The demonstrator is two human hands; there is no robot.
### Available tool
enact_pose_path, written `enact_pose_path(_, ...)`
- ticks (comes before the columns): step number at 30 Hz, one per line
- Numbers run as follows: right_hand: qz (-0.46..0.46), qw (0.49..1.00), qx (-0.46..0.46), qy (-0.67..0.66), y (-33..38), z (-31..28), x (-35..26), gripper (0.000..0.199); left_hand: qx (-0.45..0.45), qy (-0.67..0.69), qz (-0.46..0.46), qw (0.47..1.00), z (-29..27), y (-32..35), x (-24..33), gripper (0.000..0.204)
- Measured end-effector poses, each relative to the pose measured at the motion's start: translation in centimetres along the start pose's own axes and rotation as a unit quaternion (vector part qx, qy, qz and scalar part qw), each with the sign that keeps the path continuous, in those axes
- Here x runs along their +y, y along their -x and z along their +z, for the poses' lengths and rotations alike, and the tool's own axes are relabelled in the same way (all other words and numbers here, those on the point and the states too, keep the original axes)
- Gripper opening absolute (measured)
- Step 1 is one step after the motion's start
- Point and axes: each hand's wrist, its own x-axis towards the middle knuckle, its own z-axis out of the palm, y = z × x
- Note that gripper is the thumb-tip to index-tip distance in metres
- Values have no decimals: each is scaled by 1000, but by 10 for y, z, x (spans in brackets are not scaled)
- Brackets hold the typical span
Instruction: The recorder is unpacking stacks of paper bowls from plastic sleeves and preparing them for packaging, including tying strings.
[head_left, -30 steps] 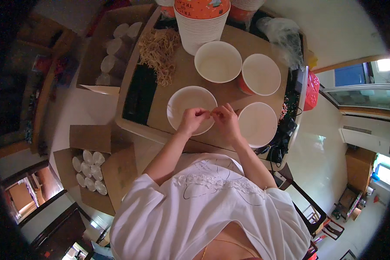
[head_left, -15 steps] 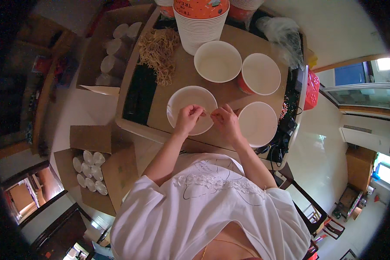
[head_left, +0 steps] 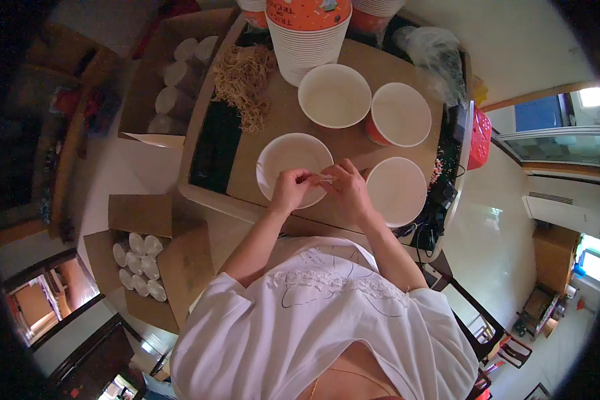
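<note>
Where the person's two forearms meet above the near edge of the desk (head_left: pixel 273 143), both hands are pinched on one small pale thing, perhaps a sachet (head_left: pixel 325 179), too small to name with confidence. The left hand (head_left: pixel 291 190) closes its fingertips on one end and the right hand (head_left: pixel 345 191) closes on the other, so the sachet is held between them just over the rim of the nearest bowl (head_left: pixel 288 160), a white paper bowl that looks empty.

Judging by its size and how it is held, the sachet is very light, thin and limp, and likely a little slick; a fingertip pinch at its ends or corners seems the right hold, since there is no body to grasp. The paper bowls should also be light and easily tipped or dented, best taken by the rim or with a hand round the wall.

Just right of the hands stands a second white bowl (head_left: pixel 397 190). Farther off are a third bowl (head_left: pixel 334 95) and a red-walled bowl (head_left: pixel 401 113), both open and apparently empty. Beyond them rises a tall stack of bowls (head_left: pixel 308 33) with an orange top, a heap of dry noodles (head_left: pixel 245 80) to its left, and a crumpled clear bag (head_left: pixel 432 53) to its right. On the floor to the left sit cardboard boxes (head_left: pixel 140 267) holding white cups.
</note>
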Motion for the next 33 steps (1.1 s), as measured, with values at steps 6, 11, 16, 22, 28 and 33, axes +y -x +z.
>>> enact_pose_path(6,5,1000,-2,23,-1,-4,2,9,-10,-15,-59,998,-6,4,18,11)
enact_pose_path(11,-36,999,-14,-22,-2,-4,0,7,24,-8,22,999,-3,7,22,11)
enact_pose_path(16,-50,999,-13,-9,-3,-3,7,7,40,-47,35,997,-2,12,30,12)
enact_pose_path(22,-48,999,-10,-17,-1,-7,8,5,17,-96,59,993,-9,25,61,13)
enact_pose_path(28,25,997,-47,-63,1,-1,21,14,-47,26,19,998,-6,43,80,10)
enact_pose_path(33,-111,994,-17,0,4,-9,3,21,-32,-13,58,998,-11,42,83,13)
